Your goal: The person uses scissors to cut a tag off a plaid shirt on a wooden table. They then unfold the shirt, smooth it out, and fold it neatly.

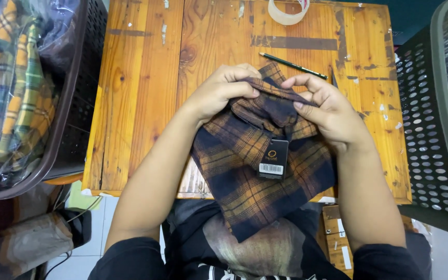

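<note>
With your left hand and right hand both pinching the plaid shirt collar (tag dangling), keep the fold flat on the counter.

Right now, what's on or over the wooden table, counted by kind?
Plaid shirts: 1, held by left hand and right hand
Hang tags: 1
Pencils: 1
Tape rolls: 1
Total: 4, on the wooden table
</note>
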